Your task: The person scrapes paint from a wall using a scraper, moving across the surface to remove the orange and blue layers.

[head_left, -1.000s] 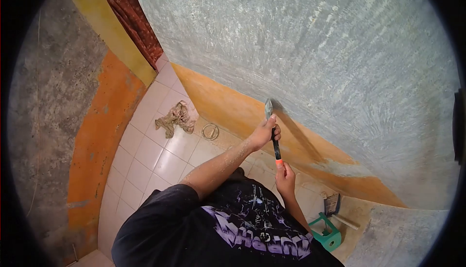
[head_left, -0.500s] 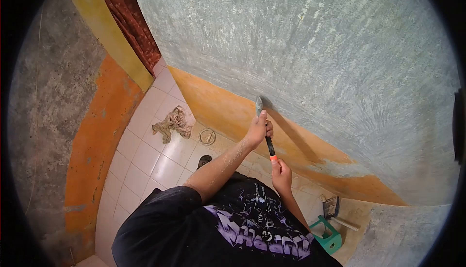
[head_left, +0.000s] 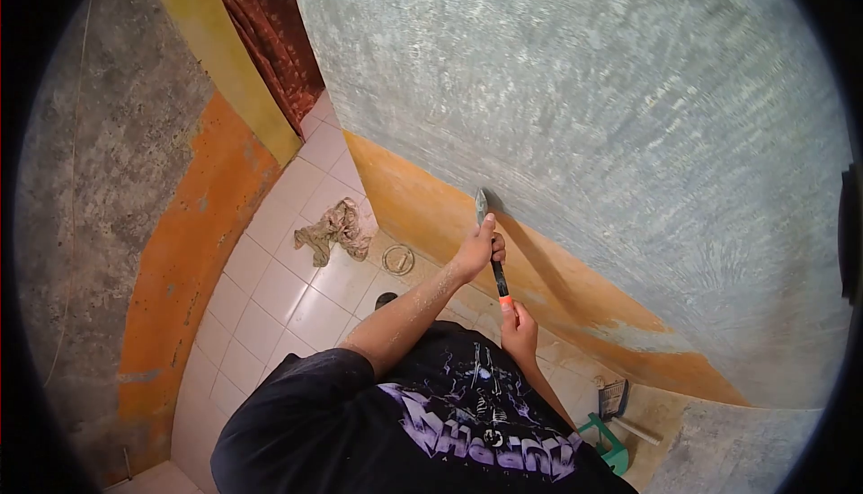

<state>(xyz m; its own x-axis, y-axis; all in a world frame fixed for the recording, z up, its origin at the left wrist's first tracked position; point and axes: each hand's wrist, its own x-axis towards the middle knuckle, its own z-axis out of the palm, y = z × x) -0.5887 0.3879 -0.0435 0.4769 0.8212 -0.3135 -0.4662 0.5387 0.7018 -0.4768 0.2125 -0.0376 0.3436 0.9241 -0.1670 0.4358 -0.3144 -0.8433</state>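
Observation:
My left hand (head_left: 481, 251) is closed around the black handle of a scraper (head_left: 500, 275), close under its grey blade. The thumb lies along the tool toward the blade. Lower down, my right hand (head_left: 519, 329) grips the orange end of the same handle. The blade tip is at the wall (head_left: 575, 116), where the rough grey surface meets the orange band (head_left: 404, 184); whether it touches cannot be made out. A shadow of the tool and arms falls across the orange band. Pale specks cover my left forearm.
A crumpled, dirty cloth (head_left: 334, 231) and a round ring-like object (head_left: 397, 260) lie on the tiled floor (head_left: 270, 292). A green plastic stool (head_left: 613, 451), a dark slotted item (head_left: 613, 397) and a pale rod (head_left: 636, 430) are at lower right. A red curtain (head_left: 270, 35) hangs at the doorway.
The view has turned slightly, so the wall edge, cloth and ring appear farther right. Both hands keep their hold on the scraper, whose blade sits slightly lower in view.

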